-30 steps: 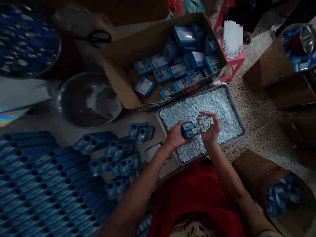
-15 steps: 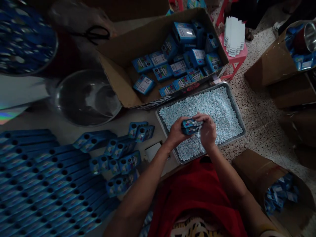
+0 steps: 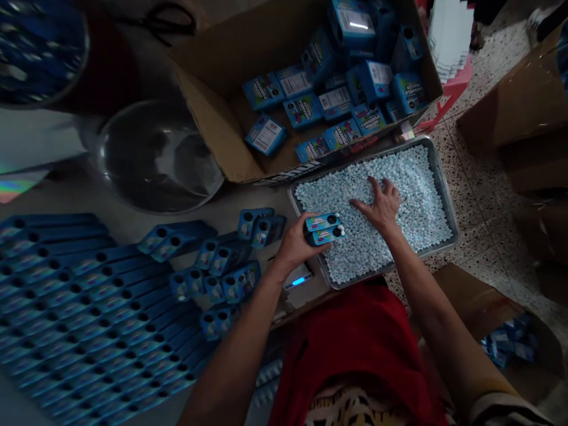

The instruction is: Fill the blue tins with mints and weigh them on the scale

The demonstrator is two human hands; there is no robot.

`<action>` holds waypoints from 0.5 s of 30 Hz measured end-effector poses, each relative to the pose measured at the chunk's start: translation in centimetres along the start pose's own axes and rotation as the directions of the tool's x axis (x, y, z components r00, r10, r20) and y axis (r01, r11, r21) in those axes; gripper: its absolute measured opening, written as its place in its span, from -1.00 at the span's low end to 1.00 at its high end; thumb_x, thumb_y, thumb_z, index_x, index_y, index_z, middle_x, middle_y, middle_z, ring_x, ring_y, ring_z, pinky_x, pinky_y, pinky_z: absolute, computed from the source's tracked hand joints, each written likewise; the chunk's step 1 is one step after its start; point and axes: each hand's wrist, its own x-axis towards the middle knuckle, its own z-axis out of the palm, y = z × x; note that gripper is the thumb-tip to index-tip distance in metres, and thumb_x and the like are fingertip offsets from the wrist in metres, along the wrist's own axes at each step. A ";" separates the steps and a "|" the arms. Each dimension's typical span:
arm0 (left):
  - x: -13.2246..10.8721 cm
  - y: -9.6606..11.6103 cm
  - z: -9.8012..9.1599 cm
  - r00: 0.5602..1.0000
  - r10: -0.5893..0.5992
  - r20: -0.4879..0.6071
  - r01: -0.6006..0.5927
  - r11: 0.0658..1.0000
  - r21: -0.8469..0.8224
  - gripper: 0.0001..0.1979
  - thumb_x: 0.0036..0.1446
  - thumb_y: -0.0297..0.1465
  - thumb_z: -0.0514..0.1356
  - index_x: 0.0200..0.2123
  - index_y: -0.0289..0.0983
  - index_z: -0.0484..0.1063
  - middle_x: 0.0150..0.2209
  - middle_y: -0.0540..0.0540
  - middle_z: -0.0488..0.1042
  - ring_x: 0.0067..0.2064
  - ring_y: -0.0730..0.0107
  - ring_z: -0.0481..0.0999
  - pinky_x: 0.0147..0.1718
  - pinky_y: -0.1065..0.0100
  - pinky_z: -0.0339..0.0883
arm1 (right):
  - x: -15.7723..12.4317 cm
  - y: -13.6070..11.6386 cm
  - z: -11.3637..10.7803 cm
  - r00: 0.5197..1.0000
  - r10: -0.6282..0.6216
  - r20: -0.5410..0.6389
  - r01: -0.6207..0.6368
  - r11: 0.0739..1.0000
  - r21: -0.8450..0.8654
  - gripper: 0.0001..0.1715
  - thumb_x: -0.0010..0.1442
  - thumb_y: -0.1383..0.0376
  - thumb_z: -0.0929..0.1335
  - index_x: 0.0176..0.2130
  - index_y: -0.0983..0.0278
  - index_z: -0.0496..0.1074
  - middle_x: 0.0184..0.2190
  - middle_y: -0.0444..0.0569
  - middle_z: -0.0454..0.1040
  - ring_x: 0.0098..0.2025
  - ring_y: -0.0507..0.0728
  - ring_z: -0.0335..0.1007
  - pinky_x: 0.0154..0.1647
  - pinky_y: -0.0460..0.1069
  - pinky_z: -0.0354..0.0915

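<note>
Two small blue candy boxes (image 3: 323,229), held side by side, are in the grip of my left hand (image 3: 296,242) over the near left rim of a metal tray (image 3: 453,228). Each box has a round hole in its end, and a few white pieces sit at the holes. Small white and pale blue candies (image 3: 412,195) fill the tray. My right hand (image 3: 382,204) is over them with its fingers spread, palm down, holding nothing. By my left wrist lies a small scale (image 3: 299,280) with a lit blue display.
Behind the tray stands a cardboard box (image 3: 213,124) of blue candy boxes. Left of it is a metal bowl (image 3: 155,160). Rows of blue boxes (image 3: 102,319) cover the left side. Cartons (image 3: 510,112) stand on the floor at right, near a pink stool (image 3: 450,94).
My right hand has left the boxes and spread over the candies. My left hand has moved left with the two boxes, their holes now showing. The scale's display has come into sight.
</note>
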 end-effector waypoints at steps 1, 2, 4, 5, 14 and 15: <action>-0.1 -0.2 0.1 1.000 0.004 -0.022 -0.004 1.000 0.007 -0.30 -0.17 -0.23 0.58 0.07 -0.11 0.48 -0.08 -0.10 0.66 -0.07 -0.04 0.68 -0.02 0.04 0.57 | 0.1 -0.3 0.8 0.999 0.032 -0.027 -0.032 0.999 0.009 -0.24 -0.03 -0.03 0.67 0.12 0.11 0.61 0.34 0.12 0.42 0.49 0.46 0.07 0.55 0.39 -0.01; -0.2 -0.3 0.2 0.999 0.011 -0.041 -0.010 1.000 0.018 -0.32 -0.17 -0.24 0.58 0.05 -0.10 0.48 -0.06 -0.10 0.66 -0.05 -0.06 0.68 0.01 0.02 0.56 | 0.1 -0.5 1.4 0.996 0.073 -0.050 -0.071 0.997 0.027 -0.31 -0.01 0.02 0.66 0.08 0.13 0.60 0.30 0.12 0.44 0.47 0.45 0.10 0.54 0.36 0.04; -0.2 -0.2 0.4 0.996 0.026 -0.080 -0.022 0.999 0.045 -0.35 -0.16 -0.27 0.57 0.04 -0.10 0.48 -0.02 -0.12 0.65 0.00 -0.09 0.67 0.06 0.00 0.55 | 0.1 -0.4 1.6 0.981 0.179 -0.068 -0.172 0.980 0.101 -0.46 -0.02 0.15 0.64 -0.04 0.17 0.60 0.17 0.11 0.51 0.39 0.41 0.23 0.49 0.30 0.15; -0.1 0.0 0.4 0.995 0.032 -0.096 -0.026 0.998 0.062 -0.36 -0.14 -0.29 0.56 0.04 -0.11 0.48 -0.01 -0.13 0.64 0.02 -0.09 0.66 0.07 0.00 0.55 | 0.2 -0.3 1.4 0.967 0.249 -0.057 -0.236 0.955 0.178 -0.53 -0.05 0.20 0.64 -0.12 0.18 0.59 0.07 0.08 0.56 0.33 0.39 0.32 0.45 0.28 0.22; 0.1 2.8 1.6 0.995 0.061 -0.080 -0.046 0.983 0.175 -0.35 -0.21 -0.42 0.53 0.02 -0.13 0.48 -0.03 -0.13 0.63 0.02 -0.09 0.65 0.04 0.03 0.54 | -3.2 -7.0 -0.4 0.860 0.193 0.472 -0.509 0.278 0.814 -0.60 0.14 -0.10 0.47 -0.45 0.13 0.51 -0.45 -0.08 0.55 -0.15 0.26 0.62 0.08 0.25 0.56; 0.0 3.2 1.7 0.996 0.061 -0.061 -0.050 0.984 0.172 -0.33 -0.21 -0.42 0.54 0.04 -0.13 0.49 -0.01 -0.14 0.63 0.04 -0.11 0.65 0.06 0.01 0.54 | -3.8 -8.4 -0.5 0.898 0.171 0.405 -0.439 0.289 0.851 -0.57 0.19 -0.12 0.43 -0.47 0.13 0.51 -0.44 -0.07 0.54 -0.14 0.24 0.61 0.14 0.25 0.53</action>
